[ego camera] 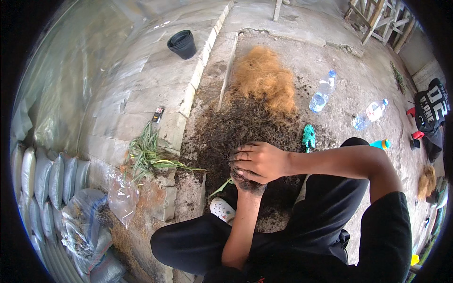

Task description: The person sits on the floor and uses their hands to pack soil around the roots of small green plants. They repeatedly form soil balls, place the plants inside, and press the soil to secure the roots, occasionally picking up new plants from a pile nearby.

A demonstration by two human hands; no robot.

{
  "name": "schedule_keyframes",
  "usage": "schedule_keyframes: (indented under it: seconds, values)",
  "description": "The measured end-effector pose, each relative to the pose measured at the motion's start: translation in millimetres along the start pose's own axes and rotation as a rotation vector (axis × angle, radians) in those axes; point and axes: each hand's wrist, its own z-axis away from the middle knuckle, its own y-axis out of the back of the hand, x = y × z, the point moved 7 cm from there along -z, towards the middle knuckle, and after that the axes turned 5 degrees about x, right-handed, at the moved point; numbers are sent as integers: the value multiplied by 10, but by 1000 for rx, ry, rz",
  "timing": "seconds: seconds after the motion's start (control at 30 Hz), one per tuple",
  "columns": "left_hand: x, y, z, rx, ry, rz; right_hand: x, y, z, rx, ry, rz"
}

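Note:
My right hand (260,161), soiled with dark earth, lies over my left hand (247,184), which is coated in earth too. The two are pressed together above a heap of dark soil mixed with fibre (226,131). Whether anything is held between them is hidden. A long green leaf (221,188) sticks out beside my left hand. Beyond the soil lies a pile of orange-brown coconut fibre (265,76). A green hand trowel (308,137) rests on the soil's right edge, close to my right forearm. Cut green plants (147,150) lie to the left.
Stacked black plant pots (182,44) stand on the block ledge. Two plastic bottles (322,92) (370,115) lie on the concrete at right. Filled bags (56,177) are piled at left near a clear plastic bag (123,198). A person in red gloves (430,109) is at the far right.

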Motion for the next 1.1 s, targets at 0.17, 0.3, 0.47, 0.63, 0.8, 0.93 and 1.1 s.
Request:
schedule_keyframes:
  seconds: [0.17,0.3,0.47,0.63,0.8,0.93,1.1]
  values:
    - [-10,-112,2,136,-21,12,-42,229,-37,232,74,-100]
    - [66,-110,-26,173,-59,79,-21,61,-19,104,39,-36]
    - [462,-29,26,293,-62,-65,559,158,-35,293,-248,-246]
    - [925,-67,31,356,-241,-57,1701,-821,706,-203,-1110,-562]
    - [1164,-15,89,293,-295,-49,1544,-2183,1770,-850,-1145,-408]
    - [1054,-81,73,255,-237,-10,1287,-2884,2171,-456,-1654,-843]
    - [1073,202,63,408,-250,-65,1573,-3030,1895,153,-1905,-1438]
